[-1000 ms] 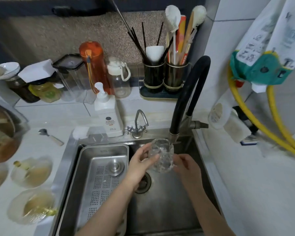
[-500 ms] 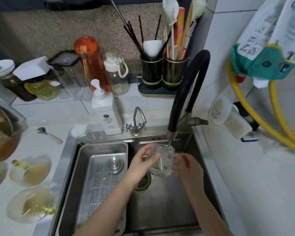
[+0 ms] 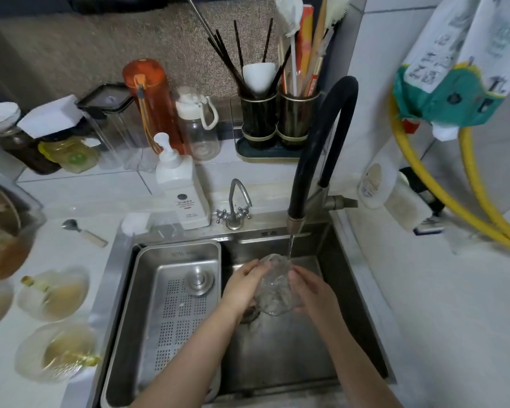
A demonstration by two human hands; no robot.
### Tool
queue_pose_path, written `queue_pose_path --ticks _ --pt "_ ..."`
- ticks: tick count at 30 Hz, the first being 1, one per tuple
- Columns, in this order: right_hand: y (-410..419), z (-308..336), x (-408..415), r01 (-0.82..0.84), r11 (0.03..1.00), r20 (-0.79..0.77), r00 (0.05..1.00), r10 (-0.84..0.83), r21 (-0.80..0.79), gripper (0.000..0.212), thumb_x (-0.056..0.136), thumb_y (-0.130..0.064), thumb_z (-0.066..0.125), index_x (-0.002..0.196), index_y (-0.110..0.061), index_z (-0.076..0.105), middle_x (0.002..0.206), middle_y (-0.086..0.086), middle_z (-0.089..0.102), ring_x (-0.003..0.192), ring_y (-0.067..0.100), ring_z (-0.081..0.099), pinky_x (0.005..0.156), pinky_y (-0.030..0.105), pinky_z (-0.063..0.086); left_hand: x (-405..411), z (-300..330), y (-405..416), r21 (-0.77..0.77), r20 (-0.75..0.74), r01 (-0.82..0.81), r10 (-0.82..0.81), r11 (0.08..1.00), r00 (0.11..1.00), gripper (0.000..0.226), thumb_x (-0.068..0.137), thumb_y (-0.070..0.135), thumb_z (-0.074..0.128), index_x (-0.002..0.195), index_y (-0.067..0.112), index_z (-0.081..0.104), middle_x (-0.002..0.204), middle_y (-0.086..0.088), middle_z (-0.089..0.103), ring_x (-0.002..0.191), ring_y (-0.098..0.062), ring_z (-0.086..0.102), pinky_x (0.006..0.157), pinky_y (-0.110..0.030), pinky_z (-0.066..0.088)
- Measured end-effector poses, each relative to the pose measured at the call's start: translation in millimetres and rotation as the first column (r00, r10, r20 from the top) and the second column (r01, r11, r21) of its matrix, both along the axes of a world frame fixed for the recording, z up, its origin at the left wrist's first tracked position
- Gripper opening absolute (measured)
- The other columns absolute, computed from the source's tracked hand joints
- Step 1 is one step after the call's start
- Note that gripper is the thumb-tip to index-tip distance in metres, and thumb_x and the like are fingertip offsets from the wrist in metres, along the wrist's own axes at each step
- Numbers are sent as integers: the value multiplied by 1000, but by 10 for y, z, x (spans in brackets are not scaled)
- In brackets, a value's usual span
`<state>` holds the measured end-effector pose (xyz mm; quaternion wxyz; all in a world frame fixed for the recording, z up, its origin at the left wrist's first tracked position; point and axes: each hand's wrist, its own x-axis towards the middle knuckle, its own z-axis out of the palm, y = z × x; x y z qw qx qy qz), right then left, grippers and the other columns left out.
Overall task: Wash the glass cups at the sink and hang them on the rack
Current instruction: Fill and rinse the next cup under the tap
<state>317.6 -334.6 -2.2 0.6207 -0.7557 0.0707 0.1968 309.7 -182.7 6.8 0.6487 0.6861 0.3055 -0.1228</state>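
Head view, lower centre of the frame: both hands hold one glass cup (image 3: 275, 285) over the sink (image 3: 277, 357), under a thin stream from the black faucet (image 3: 315, 148). Left hand (image 3: 242, 287) wraps its fingers round the cup's left side; right hand (image 3: 312, 288) presses its fingers on the right side. A steel drain tray (image 3: 147, 313) fills the sink's left part.

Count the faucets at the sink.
2. The tall black-hose faucet at the sink's back right, running water onto the glass cup; the small chrome tap left of it, beside the soap dispenser.
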Motion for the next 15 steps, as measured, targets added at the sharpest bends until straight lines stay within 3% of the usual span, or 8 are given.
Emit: queue_pose_path --ticks 2,4,7,9,11,13,15 --pt "7 3 -12 0 1000 -33 999 0 -12 28 91 -38 58 119 -31 59 105 -6 64 89 5 62 60 18 53 -10 -21 0 6 -12 -8 8 1000 1000 54 85 49 60 132 22 53 124 -11 61 99 -19 64 54 -24 46" --pt "8 -1 0 5 999 -44 999 -6 -33 34 91 -42 56 122 -30 58 102 -11 61 92 8 62 66 24 57 -10 -5 -15 7 -17 -12 13 1000 1000 59 82 56 61 131 23 54 125 -15 61 113 -31 60 64 -30 54" --pt "12 58 29 6 1000 -19 1000 -6 -20 27 91 -42 55 116 -33 57 102 -12 60 91 6 60 67 25 56 -15 54 -25 4 1 -3 3 1000 1000 60 79 61 59 128 25 56 114 -6 63 101 -21 63 60 -25 46" --pt "18 102 68 -1 1000 21 1000 1 -5 20 93 -38 54 113 -37 54 107 -9 61 90 4 59 64 20 53 -10 80 -14 -44 49 -13 15 999 999 52 82 52 63 125 25 54 113 -3 62 91 -12 63 59 -21 46" --pt "2 118 127 34 999 45 998 -35 22 24 94 -30 54 118 -34 49 107 -8 59 87 3 58 57 12 50 2 92 11 -75 124 -15 24 997 992 53 81 39 70 129 23 52 111 2 62 84 -9 61 69 -22 49" --pt "-49 133 185 113 993 35 993 -114 24 32 95 -26 53 127 -23 50 111 1 61 89 10 62 56 14 49 16 115 8 -56 175 16 -6 998 984 58 80 30 74 133 23 50 108 7 61 89 -8 61 79 -24 47" --pt "-120 143 180 179 984 45 983 -180 22 28 97 -24 50 121 -11 58 107 9 66 83 14 65 53 15 49 18 130 -26 -40 205 86 -76 996 976 62 80 28 74 135 26 47 116 8 59 106 -10 58 85 -22 44"
